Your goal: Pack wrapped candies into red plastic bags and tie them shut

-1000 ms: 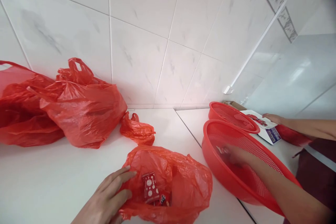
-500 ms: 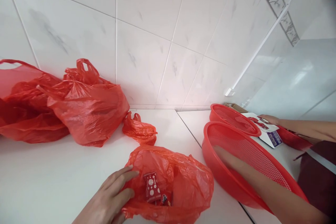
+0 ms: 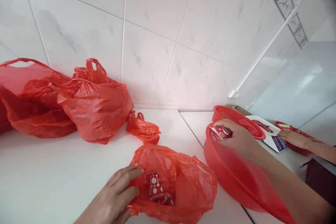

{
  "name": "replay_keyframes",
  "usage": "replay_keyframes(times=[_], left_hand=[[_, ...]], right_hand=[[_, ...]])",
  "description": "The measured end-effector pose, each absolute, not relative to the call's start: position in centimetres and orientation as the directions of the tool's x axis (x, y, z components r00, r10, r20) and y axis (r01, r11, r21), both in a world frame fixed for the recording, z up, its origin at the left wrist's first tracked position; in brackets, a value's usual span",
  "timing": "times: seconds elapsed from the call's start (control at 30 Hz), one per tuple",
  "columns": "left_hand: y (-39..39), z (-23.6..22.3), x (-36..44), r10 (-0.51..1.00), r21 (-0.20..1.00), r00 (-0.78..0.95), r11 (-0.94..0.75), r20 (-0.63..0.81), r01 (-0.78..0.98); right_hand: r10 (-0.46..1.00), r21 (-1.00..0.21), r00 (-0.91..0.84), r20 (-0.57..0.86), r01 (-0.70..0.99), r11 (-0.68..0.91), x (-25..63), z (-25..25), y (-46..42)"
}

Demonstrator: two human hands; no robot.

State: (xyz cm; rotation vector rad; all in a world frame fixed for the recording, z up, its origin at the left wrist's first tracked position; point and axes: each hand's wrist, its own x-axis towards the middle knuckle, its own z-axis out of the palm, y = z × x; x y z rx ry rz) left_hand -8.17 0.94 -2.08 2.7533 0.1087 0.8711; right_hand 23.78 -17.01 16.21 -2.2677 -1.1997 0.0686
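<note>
My left hand [image 3: 115,192] grips the left rim of an open red plastic bag [image 3: 195,189], fingers inside and thumb side out of sight. Inside the bag lie a dark red packet with white dots [image 3: 155,185] and another small red packet [image 3: 169,198] beside it. Above the near left rim of a large red mesh basket [image 3: 223,178], my right hand [image 3: 233,136] is closed on a red-and-white snack packet [image 3: 222,132]. Whether more packets are under its fingers I cannot tell.
Full red plastic bags [image 3: 97,112] stand at the left against the tiled wall. A small crumpled red bag [image 3: 143,127] lies behind the open one. At the right are a second red basket [image 3: 237,120], a white scale [image 3: 270,138] with red packets, and another person's hand [image 3: 294,138].
My right hand has come up out of the large basket with a snack packet. My left hand keeps its hold on the bag. The other person's hand has shifted off the scale's top.
</note>
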Motion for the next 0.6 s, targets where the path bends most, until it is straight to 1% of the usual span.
replay_keyframes(times=[0.07, 0.13, 0.2, 0.3, 0.37, 0.4, 0.47, 0.53, 0.6], left_hand=[[0.9, -2.0, -8.2, 0.145, 0.262, 0.818, -0.965, 0.556, -0.008], [0.8, -1.9, -8.2, 0.137, 0.257, 0.824, -0.966, 0.55, -0.011], [0.8, -1.9, -8.3, 0.136, 0.248, 0.84, -0.969, 0.525, 0.002], [0.8, -2.0, -8.4, 0.139, 0.239, 0.858, -0.971, 0.494, 0.019], [0.8, -2.1, -8.5, 0.135, 0.243, 0.862, -0.97, 0.489, 0.014], [0.8, -2.0, -8.5, 0.132, 0.246, 0.866, -0.969, 0.482, 0.011], [0.7, -1.9, -8.4, 0.128, 0.255, 0.876, -0.967, 0.465, 0.006], [0.5, -1.6, -8.3, 0.134, 0.267, 0.884, -0.964, 0.447, 0.01], [0.4, -1.3, -8.3, 0.151, 0.284, 0.886, -0.959, 0.438, 0.023]], right_hand=[[0.886, -0.544, 0.439, 0.152, 0.785, -0.296, 20.6, 16.4, -16.4], [0.961, -0.596, 0.271, 0.058, 0.782, -0.185, 17.6, 15.7, -15.5], [0.988, -0.606, 0.153, -0.025, 0.784, -0.136, 15.5, 14.7, -14.4], [0.99, -0.533, 0.084, -0.111, 0.836, -0.13, 14.3, 13.2, -13.3], [0.986, -0.464, 0.094, -0.139, 0.873, -0.149, 14.5, 12.9, -13.1], [0.984, -0.427, 0.121, -0.128, 0.889, -0.165, 14.7, 13.0, -13.2], [0.975, -0.352, 0.212, -0.063, 0.91, -0.22, 15.4, 13.3, -13.7], [0.945, -0.273, 0.327, 0.006, 0.91, -0.313, 15.9, 13.7, -14.5], [0.912, -0.192, 0.407, 0.042, 0.899, -0.393, 16.2, 13.8, -15.4]])
